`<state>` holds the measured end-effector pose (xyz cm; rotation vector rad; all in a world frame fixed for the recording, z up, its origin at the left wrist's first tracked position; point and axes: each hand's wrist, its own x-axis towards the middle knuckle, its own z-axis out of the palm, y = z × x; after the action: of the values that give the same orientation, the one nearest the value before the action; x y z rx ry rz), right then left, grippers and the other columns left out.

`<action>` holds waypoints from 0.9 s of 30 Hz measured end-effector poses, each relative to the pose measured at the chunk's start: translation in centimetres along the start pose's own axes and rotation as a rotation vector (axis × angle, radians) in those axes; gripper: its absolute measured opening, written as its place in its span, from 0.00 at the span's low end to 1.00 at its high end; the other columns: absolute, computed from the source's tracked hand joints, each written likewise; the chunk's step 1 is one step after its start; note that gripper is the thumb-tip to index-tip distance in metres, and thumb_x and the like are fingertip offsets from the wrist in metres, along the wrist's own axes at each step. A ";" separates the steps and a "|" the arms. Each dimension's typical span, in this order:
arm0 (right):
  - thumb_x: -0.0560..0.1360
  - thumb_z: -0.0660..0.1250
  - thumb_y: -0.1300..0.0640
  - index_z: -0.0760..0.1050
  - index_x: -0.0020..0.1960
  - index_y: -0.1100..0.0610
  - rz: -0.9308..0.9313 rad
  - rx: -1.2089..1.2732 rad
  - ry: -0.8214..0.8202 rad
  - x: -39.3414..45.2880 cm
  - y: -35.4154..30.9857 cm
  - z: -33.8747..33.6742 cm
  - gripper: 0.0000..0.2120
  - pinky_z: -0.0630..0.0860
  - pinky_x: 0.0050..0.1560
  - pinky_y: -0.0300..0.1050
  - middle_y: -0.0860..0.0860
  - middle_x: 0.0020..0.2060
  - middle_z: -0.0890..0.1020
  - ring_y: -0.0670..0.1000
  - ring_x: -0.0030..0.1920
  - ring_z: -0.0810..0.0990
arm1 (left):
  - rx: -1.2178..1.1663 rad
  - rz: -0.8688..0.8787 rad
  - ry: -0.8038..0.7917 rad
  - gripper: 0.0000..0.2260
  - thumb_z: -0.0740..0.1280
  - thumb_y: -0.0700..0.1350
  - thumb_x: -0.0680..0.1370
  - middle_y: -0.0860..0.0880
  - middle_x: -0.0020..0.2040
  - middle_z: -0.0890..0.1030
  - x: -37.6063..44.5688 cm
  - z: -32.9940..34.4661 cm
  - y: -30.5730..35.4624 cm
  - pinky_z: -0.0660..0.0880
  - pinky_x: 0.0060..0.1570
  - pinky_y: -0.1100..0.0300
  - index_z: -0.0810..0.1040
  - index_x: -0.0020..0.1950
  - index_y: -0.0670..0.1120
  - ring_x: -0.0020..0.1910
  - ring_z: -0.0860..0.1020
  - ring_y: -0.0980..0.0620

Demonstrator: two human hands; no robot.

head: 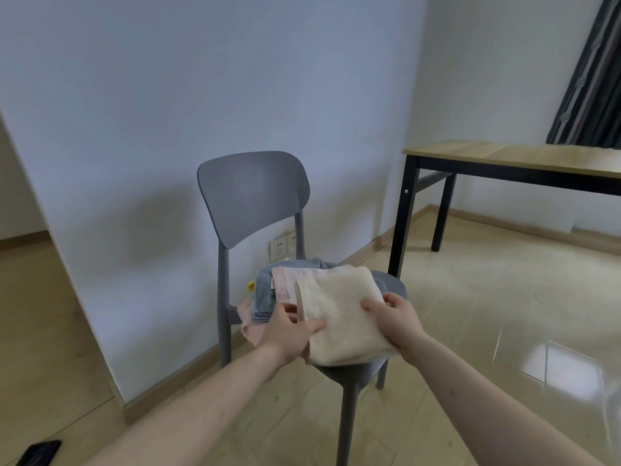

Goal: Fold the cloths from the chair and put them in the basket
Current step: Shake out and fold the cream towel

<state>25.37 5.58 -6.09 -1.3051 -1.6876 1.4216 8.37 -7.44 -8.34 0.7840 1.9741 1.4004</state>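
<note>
Cream terry, soft and slightly nubbly, makes up the cream cloth [339, 317] held over the front of the chair [252, 196]. It is folded into a rough rectangle, and its long axis runs from the far left, near the middle of the seat, down toward the seat's front edge on the right. The left hand [289, 331] grips the cloth's left edge, thumb lying on top and fingers tucked underneath. The right hand [396, 322] grips the right edge, fingers curled over the top surface. Both hands are equally near, one on each long side, so the cloth lies directly between them.

Behind it, toward the back of the seat, more cloths are piled: a pink ribbed cloth [285, 280] touching the cream one, a grey-blue cloth [263, 290] with a striped hem beneath that, and a paler pink cloth [248, 326] drooping over the seat's left edge. A small yellow item [250, 285] peeks out at the left of the pile (too small to identify).

The chair is smooth moulded grey plastic with a curved back. No basket is in view, so it is judged that the cloth must be carried away from the chair, and which way cannot be told. A wood-topped counter [510, 159] with black legs stands well apart at the right.
</note>
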 end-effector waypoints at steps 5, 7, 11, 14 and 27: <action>0.75 0.72 0.49 0.80 0.51 0.54 -0.006 -0.190 0.043 -0.2 2.1 -1.2 0.10 0.79 0.44 0.47 0.52 0.47 0.84 0.52 0.47 0.82 | 0.552 0.192 0.153 0.36 0.72 0.61 0.70 0.51 0.67 0.69 -0.8 2.2 -1.2 0.72 0.62 0.54 0.61 0.71 0.50 0.65 0.72 0.49; 0.75 0.72 0.49 0.79 0.51 0.52 -0.044 -0.194 0.066 -0.2 1.6 -1.4 0.09 0.76 0.41 0.43 0.49 0.47 0.83 0.48 0.46 0.81 | 0.775 0.520 0.222 0.31 0.68 0.58 0.72 0.53 0.69 0.64 -1.1 2.5 -0.5 0.66 0.69 0.54 0.63 0.72 0.53 0.68 0.65 0.50; 0.74 0.72 0.49 0.80 0.55 0.51 -0.095 -0.216 0.068 -0.1 0.9 -1.2 0.11 0.76 0.42 0.42 0.46 0.47 0.83 0.46 0.47 0.81 | 0.954 0.776 -0.034 0.21 0.59 0.57 0.78 0.58 0.74 0.66 -1.3 3.1 -0.9 0.58 0.73 0.54 0.70 0.72 0.59 0.73 0.60 0.53; 0.75 0.72 0.53 0.80 0.60 0.51 -0.107 -0.193 0.042 -0.3 0.2 -1.1 0.14 0.76 0.42 0.41 0.46 0.49 0.83 0.45 0.48 0.80 | 0.959 0.678 -0.154 0.22 0.55 0.59 0.81 0.59 0.76 0.64 -0.9 3.4 -2.4 0.55 0.75 0.55 0.66 0.75 0.60 0.76 0.57 0.56; 0.73 0.75 0.52 0.79 0.63 0.43 -0.352 -0.228 -0.127 -2.3 -1.0 0.9 0.19 0.84 0.51 0.43 0.40 0.52 0.82 0.44 0.51 0.82 | 0.221 0.337 -0.158 0.13 0.64 0.45 0.83 0.57 0.60 0.83 1.1 -0.8 -1.4 0.77 0.62 0.60 0.82 0.65 0.52 0.59 0.79 0.62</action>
<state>25.06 3.16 -5.07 -0.9798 -2.0935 1.1509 6.91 -7.50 -9.62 1.3378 1.9566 1.2647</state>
